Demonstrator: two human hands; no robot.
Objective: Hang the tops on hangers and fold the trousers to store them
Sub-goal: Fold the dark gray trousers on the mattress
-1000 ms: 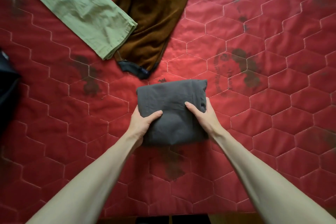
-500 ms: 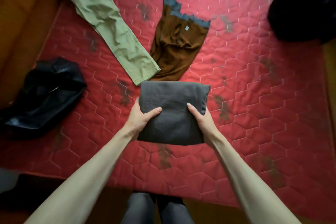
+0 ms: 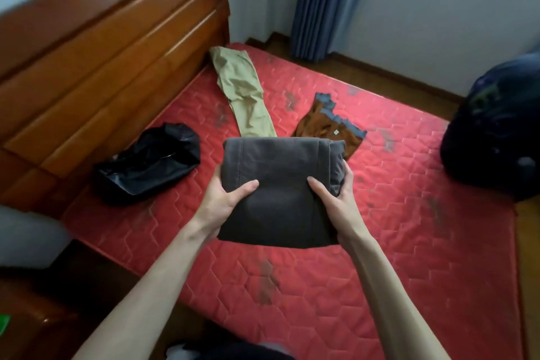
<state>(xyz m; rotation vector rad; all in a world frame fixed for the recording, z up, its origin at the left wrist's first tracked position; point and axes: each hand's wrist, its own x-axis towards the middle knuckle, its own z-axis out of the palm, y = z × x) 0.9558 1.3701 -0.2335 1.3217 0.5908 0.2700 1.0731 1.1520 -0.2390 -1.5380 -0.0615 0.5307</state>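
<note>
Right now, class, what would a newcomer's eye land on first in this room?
Centre frame, both hands, left hand and right hand, grip a folded grey bundle above the red quilted mattress. Behind it lie khaki trousers and a brown garment.

The folded dark grey cloth trousers (image 3: 280,184) look soft and matt; the red quilted mattress (image 3: 409,213) is stitched; the brown wooden headboard (image 3: 102,67) shines.

Soft daylight, slightly blurred wide-angle view.
Light enters from the upper right; the wooden headboard (image 3: 111,47) smears, and edges bow outward.
</note>
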